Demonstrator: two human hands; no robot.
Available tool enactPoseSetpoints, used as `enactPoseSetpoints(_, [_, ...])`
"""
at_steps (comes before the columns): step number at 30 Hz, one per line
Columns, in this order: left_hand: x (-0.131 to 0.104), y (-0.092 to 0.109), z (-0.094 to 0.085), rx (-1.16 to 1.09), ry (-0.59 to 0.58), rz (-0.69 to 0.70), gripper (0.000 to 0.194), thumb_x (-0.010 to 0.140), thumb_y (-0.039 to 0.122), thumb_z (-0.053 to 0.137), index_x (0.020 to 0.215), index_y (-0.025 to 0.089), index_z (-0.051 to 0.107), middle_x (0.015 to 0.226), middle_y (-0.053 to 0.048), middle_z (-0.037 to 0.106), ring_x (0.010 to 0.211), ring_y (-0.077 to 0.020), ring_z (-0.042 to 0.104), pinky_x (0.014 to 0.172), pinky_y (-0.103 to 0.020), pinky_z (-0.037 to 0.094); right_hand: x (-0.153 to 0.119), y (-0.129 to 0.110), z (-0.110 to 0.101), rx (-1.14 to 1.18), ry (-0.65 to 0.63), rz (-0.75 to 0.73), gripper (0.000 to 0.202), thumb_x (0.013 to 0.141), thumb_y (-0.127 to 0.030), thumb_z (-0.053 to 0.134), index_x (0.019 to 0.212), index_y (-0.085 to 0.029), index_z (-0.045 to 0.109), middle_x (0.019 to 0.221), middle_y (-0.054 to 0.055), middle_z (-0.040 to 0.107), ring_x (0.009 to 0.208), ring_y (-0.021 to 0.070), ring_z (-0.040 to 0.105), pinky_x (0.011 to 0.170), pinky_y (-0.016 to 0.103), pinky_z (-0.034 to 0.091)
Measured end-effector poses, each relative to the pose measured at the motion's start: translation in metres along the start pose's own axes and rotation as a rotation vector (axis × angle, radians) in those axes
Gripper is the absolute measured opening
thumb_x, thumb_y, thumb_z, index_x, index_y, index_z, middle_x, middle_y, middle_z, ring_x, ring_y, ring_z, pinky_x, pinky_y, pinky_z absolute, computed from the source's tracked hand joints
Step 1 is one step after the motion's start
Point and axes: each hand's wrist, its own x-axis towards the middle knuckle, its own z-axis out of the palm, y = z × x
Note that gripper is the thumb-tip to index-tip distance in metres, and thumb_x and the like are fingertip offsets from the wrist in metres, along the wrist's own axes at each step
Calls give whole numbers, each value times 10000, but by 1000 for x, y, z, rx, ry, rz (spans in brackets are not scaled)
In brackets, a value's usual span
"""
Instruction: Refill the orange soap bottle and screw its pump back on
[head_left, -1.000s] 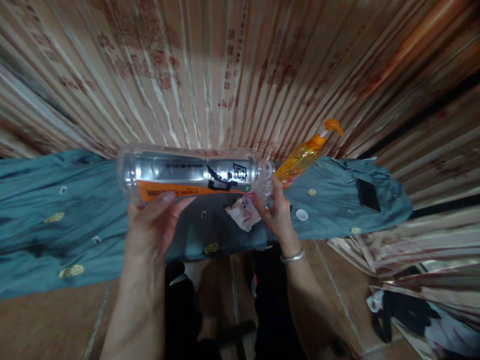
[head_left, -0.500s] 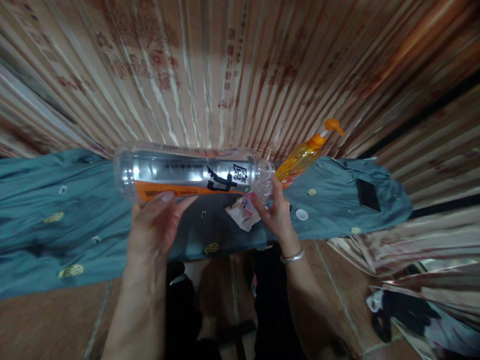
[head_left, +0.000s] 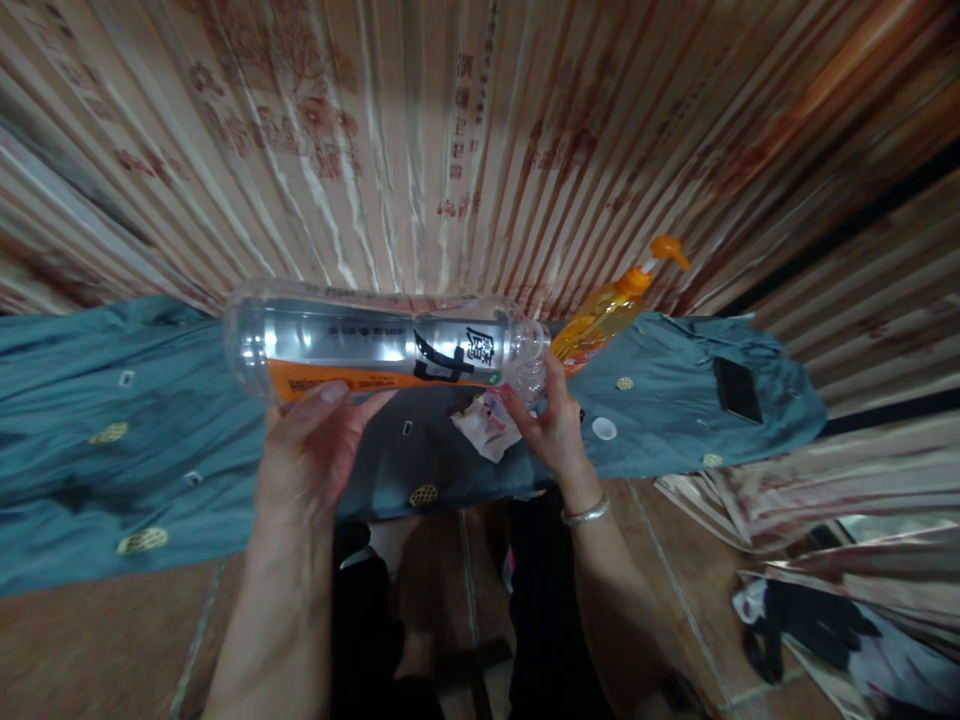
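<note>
A large clear plastic bottle (head_left: 360, 345) with a silver and orange label lies sideways in the air between my two hands, its neck to the right. My left hand (head_left: 311, 435) grips it from below near the base, thumb on the orange band. Around its neck, the fingers of my right hand (head_left: 551, 420) are closed, partly hidden behind the bottle. Just beyond that hand stands a pump bottle (head_left: 600, 318) of yellow liquid with an orange pump top. Below the neck, a crumpled white and pink wrapper (head_left: 487, 428) rests on the cloth.
A teal cloth (head_left: 172, 420) covers the long narrow surface. A small white round cap (head_left: 604, 429) and a black phone (head_left: 737, 390) lie on its right part. Pleated patterned curtains (head_left: 420, 150) hang behind. Clothes or bags (head_left: 817, 630) lie at lower right.
Almost nothing differs. Both hands keep their hold on the bottle, which has shifted only very slightly.
</note>
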Motion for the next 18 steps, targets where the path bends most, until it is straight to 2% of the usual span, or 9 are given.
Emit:
enactPoseSetpoints(7, [1, 1, 4, -30, 13, -3, 667, 561, 196, 975, 1169, 349, 750, 1086, -30, 851, 1223, -373, 772, 971, -543, 706, 0, -1, -1, -9, -14, 14, 677, 996, -498, 685, 1580, -210, 500, 1335, 171, 810, 1079, 324, 836, 865, 436, 698])
enactPoseSetpoints(13, [1, 0, 2, 3, 2, -7, 576, 610, 228, 958, 1135, 348, 754, 1091, -29, 848, 1268, -370, 755, 982, -549, 699, 0, 0, -2, -10, -33, 16, 713, 1000, -512, 689, 1601, -193, 475, 1343, 177, 803, 1068, 323, 838, 859, 438, 699])
enactPoseSetpoints(18, [1, 0, 3, 1, 27, -42, 585, 557, 232, 991, 1083, 344, 762, 1017, -25, 846, 1313, -405, 724, 995, -583, 689, 1, -1, -2, 13, -20, 16, 697, 987, -510, 704, 1581, -211, 493, 1357, 174, 800, 1115, 334, 827, 891, 449, 695])
